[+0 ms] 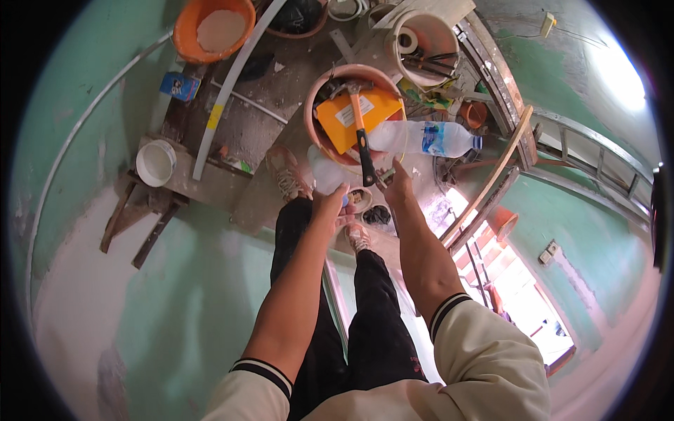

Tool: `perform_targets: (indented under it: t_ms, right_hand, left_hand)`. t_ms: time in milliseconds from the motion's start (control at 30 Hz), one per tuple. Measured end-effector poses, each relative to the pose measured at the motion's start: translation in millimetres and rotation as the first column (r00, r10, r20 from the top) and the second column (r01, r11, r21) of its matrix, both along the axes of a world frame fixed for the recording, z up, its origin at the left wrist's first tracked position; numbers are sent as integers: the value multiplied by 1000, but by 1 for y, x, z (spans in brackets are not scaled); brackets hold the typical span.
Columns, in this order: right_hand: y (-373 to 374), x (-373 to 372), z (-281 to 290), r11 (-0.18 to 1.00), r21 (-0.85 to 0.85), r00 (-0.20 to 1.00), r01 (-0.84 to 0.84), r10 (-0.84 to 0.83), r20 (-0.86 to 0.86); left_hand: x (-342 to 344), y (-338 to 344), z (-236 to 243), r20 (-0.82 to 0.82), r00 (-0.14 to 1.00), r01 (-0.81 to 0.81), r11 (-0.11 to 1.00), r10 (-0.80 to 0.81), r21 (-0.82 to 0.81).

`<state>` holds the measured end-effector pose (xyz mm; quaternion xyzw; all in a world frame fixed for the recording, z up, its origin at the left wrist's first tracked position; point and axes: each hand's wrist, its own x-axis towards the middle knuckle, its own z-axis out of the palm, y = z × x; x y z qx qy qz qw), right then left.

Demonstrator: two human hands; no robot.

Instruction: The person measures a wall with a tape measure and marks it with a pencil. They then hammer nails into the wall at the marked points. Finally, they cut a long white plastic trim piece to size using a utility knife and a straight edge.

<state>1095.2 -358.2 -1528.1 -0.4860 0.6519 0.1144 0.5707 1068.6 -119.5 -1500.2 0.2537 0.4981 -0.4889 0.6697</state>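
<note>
Okay, so the clear bottle (pixel 325 172) is just far and a bit left of my left hand (pixel 334 209), with its long axis running from the far left back toward my fingers. The end with what looks like a blue cap (pixel 345 200) points near and right, and my left hand is clearly the closer one. Those fingers are curled in around the neck end, so I'd call it a loose grip, though I can't tell how tight.

My right hand (pixel 397 185) sits across the gap to the right, just beside the grip end of the hammer (pixel 364 140). Its fingers are bent in close to the thumb with something small and greyish there, but honestly I can't make out what, or whether they're pinching it.

As for arms, both forearms reach away from me and lean inward, left one angling right, right one angling left.

Further out, the hammer lies over an orange packet (pixel 342 126) in the pinkish bucket (pixel 309 116), head far, handle toward me. Another bottle (pixel 439 139) lies sideways at the bucket's right, cap pointing right.
</note>
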Motion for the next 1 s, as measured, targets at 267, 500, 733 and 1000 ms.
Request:
perform_targets:
  t_ms: [267, 500, 733, 1000]
  right_hand:
    - [10, 2, 18, 994, -5, 971, 110, -107, 216]
    - [26, 6, 50, 990, 8, 957, 140, -137, 254]
    - [-2, 18, 26, 998, -57, 1000, 17, -18, -22]
    - [-1, 18, 19, 949, -210, 968, -233, 206, -145]
  left_hand:
    - [11, 15, 31, 54, 989, 124, 969, -139, 212]
    - [5, 56, 38, 88, 988, 104, 967, -128, 233]
    - [16, 78, 45, 143, 983, 76, 969, -112, 236]
    - [16, 80, 35, 149, 979, 97, 963, -138, 252]
